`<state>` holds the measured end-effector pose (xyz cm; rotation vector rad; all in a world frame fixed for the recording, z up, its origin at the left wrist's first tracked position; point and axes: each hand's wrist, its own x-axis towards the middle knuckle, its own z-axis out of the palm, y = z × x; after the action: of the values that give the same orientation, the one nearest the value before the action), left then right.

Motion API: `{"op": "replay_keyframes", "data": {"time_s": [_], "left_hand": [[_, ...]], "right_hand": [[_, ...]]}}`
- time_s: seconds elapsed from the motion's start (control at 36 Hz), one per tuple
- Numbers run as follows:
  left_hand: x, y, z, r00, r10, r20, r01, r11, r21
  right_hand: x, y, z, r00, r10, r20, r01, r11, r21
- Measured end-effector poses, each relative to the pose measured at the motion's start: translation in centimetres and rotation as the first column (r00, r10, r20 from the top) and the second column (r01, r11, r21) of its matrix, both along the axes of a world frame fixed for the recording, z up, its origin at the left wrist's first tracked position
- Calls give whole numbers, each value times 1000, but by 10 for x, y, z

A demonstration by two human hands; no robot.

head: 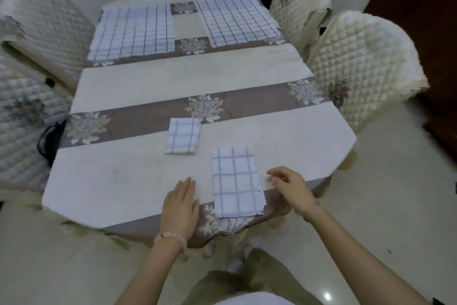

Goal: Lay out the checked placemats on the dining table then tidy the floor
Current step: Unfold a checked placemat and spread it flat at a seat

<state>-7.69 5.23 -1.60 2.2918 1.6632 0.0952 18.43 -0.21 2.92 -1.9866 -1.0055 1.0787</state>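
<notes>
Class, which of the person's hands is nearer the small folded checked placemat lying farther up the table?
Left. The left hand lies flat below the small folded checked placemat; the right hand hovers farther off, down to its right.

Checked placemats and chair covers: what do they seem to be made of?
The folded checked placemat near the hands looks like thin woven cloth, matte white with dark grid lines; it lies in soft layers with slightly uneven edges. The two spread placemats drape flat the same way. The chair cover looks like padded quilted fabric, cream, with diamond stitching puffing the surface. Exact fibre cannot be told.
</notes>
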Motion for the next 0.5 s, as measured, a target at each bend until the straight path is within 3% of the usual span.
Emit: {"op": "replay_keyframes", "data": {"time_s": [0.08, 0.17, 0.5], "left_hand": [[-2, -2, -9, 994, 5, -106, 2, 998, 58], [1, -3, -11, 989, 16, -148, -13, 1000, 20], [8, -8, -5, 986, 66, -153, -72, 997, -38]], "right_hand": [[8, 30, -2, 990, 84, 112, -85, 996, 3], [16, 58, -5, 976, 153, 155, -155, 988, -1], [13, 124, -21, 820, 453, 351, -429, 891, -149]]}}
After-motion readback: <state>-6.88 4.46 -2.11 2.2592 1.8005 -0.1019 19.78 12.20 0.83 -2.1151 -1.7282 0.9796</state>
